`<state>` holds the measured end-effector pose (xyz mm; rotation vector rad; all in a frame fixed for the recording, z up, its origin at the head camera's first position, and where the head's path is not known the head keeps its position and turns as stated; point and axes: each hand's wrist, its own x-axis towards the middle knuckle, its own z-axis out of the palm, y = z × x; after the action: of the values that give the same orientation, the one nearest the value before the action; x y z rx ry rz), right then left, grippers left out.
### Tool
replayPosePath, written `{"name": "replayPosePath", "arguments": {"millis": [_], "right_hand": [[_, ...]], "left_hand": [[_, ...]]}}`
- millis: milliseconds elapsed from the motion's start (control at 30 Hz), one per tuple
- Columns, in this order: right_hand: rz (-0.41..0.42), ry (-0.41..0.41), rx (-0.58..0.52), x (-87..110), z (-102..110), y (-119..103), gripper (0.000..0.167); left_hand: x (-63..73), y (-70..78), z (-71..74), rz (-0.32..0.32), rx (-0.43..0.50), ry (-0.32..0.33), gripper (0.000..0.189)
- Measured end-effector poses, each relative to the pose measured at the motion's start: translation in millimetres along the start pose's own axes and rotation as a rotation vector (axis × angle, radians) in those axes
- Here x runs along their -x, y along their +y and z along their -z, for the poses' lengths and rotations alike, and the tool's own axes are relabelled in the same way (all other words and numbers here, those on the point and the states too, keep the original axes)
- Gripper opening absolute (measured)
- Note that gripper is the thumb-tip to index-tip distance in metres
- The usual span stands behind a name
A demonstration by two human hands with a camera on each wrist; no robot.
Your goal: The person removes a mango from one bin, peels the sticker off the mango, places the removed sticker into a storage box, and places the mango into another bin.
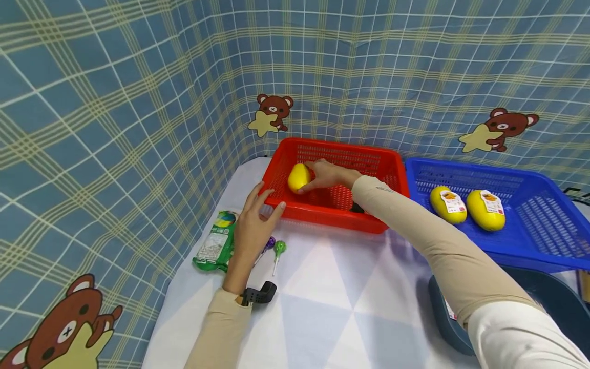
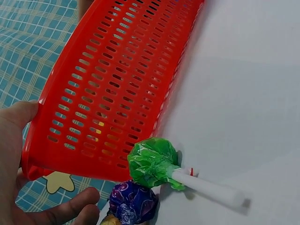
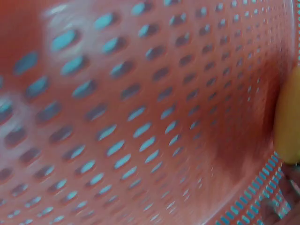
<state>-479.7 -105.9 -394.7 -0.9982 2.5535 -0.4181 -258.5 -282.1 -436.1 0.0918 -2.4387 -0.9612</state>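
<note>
Right hand [image 1: 326, 174] — holds 1 yellow fruit [image 1: 298, 178] | left hand [image 1: 251, 225] — touches red basket [image 1: 329, 217]

Fruit labels [image 1: 454, 201] and packet [image 1: 213, 248] illegible

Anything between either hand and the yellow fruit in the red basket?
Right hand: nothing visible; its fingers and thumb are on the yellow fruit. Left hand: the red basket's wall, at its near-left corner, stands between most of it and the fruit.

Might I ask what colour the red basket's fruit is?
The fruit is yellow, clearest in the head view.
</note>
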Motion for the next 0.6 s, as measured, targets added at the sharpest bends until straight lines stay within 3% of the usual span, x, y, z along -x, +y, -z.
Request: {"name": "replayPosePath", "arguments": {"millis": [233,400,500,600], "right_hand": [[-0.013,0.018,0.001,-1.2,0,-2,0.101],[-0.017,-0.005,0.032,-1.6,6,-4,0.116],[0.006,-0.011,0.053,-1.2,10,-6,0.119],[0.049,-0.001,0.092,7.7,22,-8,0.112]], "left_hand": [[2.0,3.2,-2.7,-0.013,0.011,0.0,0.059],[-0.3,1.2,-2.2,-0.013,0.002,0.005,0.061],[-0.4,-1.9,-0.9,-0.007,0.002,0.007,0.061],[-1.0,-0.2,-0.2,-0.007,0.009,0.007,0.06]]}}
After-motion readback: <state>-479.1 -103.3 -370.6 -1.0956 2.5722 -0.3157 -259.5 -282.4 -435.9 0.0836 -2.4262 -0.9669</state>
